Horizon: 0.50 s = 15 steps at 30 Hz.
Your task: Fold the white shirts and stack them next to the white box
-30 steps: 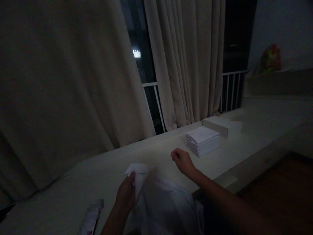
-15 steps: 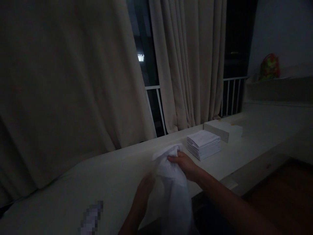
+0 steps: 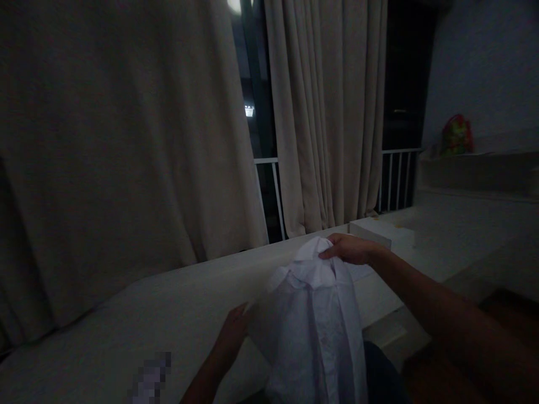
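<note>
A white cloth garment (image 3: 311, 314), which looks like a shirt with a collar and a front placket, hangs in loose folds before me. My right hand (image 3: 347, 248) pinches it near the collar, fingers closed. Lower down on the other side, my left hand (image 3: 236, 325) has its fingers closed at the garment's left edge; the fingertips are dim. Behind my right forearm, a bit of the stack of folded white cloth (image 3: 360, 272) shows on the white ledge (image 3: 189, 303), mostly covered by the hand and garment.
A white box (image 3: 374, 231) stands on the ledge beyond the stack. Long beige curtains (image 3: 324, 112) hang along the window, with a white railing (image 3: 269, 191) behind them. A red and green bag (image 3: 457, 134) sits at the far right. A blurred-out patch (image 3: 149, 381) lies lower left.
My right hand has risen and moved right with the garment, which now hangs wider. My left hand has shifted left and a little down. The stack has become mostly hidden.
</note>
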Tool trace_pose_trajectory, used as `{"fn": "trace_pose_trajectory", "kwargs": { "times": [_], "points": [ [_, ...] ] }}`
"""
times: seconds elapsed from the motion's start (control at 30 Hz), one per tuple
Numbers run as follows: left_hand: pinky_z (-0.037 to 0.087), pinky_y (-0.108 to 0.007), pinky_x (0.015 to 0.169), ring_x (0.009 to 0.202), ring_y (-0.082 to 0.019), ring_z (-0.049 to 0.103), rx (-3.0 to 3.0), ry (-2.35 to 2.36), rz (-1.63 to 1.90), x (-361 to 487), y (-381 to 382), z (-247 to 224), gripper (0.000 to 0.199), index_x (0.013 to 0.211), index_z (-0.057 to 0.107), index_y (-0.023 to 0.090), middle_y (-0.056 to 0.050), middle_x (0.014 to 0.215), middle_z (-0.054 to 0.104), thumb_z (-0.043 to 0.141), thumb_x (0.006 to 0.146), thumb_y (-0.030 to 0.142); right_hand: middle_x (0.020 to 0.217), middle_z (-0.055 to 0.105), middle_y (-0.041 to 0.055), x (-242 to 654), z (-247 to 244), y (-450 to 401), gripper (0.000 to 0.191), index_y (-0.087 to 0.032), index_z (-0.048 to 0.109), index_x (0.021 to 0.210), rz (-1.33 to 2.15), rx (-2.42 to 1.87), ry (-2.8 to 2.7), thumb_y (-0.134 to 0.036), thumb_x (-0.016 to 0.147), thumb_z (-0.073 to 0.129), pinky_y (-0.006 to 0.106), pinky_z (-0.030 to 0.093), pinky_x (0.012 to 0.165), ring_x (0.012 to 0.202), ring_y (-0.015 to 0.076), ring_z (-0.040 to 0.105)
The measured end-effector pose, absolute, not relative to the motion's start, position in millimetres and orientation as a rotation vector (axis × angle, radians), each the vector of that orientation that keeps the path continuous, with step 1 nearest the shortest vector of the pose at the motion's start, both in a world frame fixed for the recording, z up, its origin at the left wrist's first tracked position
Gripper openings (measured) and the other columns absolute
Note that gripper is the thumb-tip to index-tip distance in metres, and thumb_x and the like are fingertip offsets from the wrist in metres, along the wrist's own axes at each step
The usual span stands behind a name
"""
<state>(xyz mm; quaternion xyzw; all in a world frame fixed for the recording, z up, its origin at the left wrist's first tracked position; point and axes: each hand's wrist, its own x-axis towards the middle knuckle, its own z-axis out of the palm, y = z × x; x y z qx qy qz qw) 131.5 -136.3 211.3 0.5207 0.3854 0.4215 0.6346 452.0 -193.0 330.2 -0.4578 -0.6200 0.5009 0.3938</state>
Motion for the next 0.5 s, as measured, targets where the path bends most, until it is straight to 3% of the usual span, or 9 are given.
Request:
{"fn": "trace_pose_trajectory", "kwargs": {
  "times": [0.17, 0.3, 0.4, 0.5],
  "points": [
    [0.047, -0.027, 0.066, 0.082, -0.023, 0.064, 1.732, 1.252, 1.281, 100, -110, 296, 0.024, 0.086, 0.072, 0.020, -0.002, 0.083, 0.073, 0.059, 0.070, 0.031, 0.057, 0.063, -0.0031, 467, 333, -186, 0.006, -0.016, 0.070, 0.064, 0.535, -1.606, -1.909, -0.020, 0.059, 0.072, 0.021, 0.039, 0.054, 0.058, 0.0148, 0.059],
    [0.046, -0.025, 0.070, 0.084, -0.020, 0.063, 1.920, 1.449, 1.614, 99, -105, 360, 0.033, 0.097, 0.069, 0.022, 0.000, 0.091, 0.072, 0.055, 0.075, 0.043, 0.071, 0.068, -0.0008, 456, 346, -179, 0.015, -0.017, 0.072, 0.080, 0.071, -1.547, -1.733, -0.024, 0.071, 0.064, 0.022, 0.039, 0.059, 0.070, 0.0177, 0.061],
    [0.045, -0.026, 0.071, 0.080, -0.019, 0.063, 2.031, 1.528, 1.592, 93, -94, 362, 0.034, 0.099, 0.068, 0.022, -0.001, 0.090, 0.071, 0.057, 0.074, 0.043, 0.090, 0.071, 0.0022, 458, 335, -175, 0.024, -0.018, 0.071, 0.095, -0.120, -1.596, -1.717, -0.025, 0.074, 0.061, 0.023, 0.042, 0.068, 0.083, 0.0192, 0.062],
    [0.045, -0.028, 0.073, 0.080, -0.023, 0.064, 2.162, 1.558, 1.255, 76, -76, 331, 0.025, 0.085, 0.070, 0.020, -0.005, 0.084, 0.072, 0.059, 0.070, 0.036, 0.088, 0.072, 0.0063, 467, 298, -172, 0.021, -0.017, 0.072, 0.086, -0.047, -1.859, -1.849, -0.016, 0.067, 0.062, 0.024, 0.042, 0.070, 0.084, 0.0205, 0.064]
  ]
}}
